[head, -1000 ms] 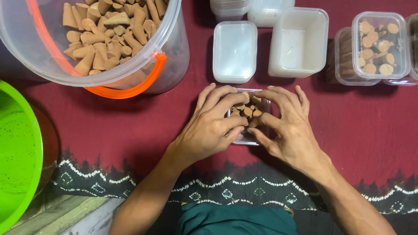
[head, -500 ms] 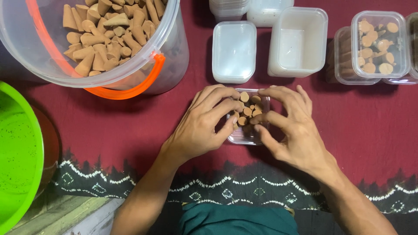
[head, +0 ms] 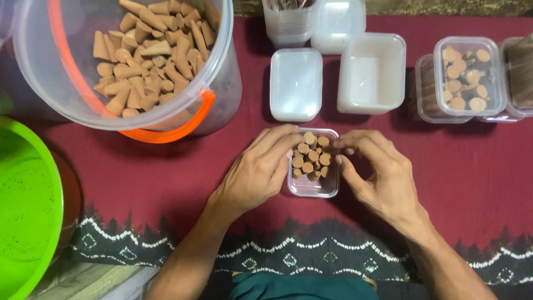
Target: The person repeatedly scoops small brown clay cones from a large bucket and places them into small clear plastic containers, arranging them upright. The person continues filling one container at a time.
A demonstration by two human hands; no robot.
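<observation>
Head view: small clear box (head: 313,166) of brown cones sits below white lid (head: 296,83). Left hand (head: 256,172), right hand (head: 380,178) flank it, fingers curled, apparently touching its sides.

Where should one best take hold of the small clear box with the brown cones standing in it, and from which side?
Probably by its two long side walls, from above. The small clear box lies flat and open on the red cloth, cones upright inside. The left hand and right hand already flank those walls.
</observation>
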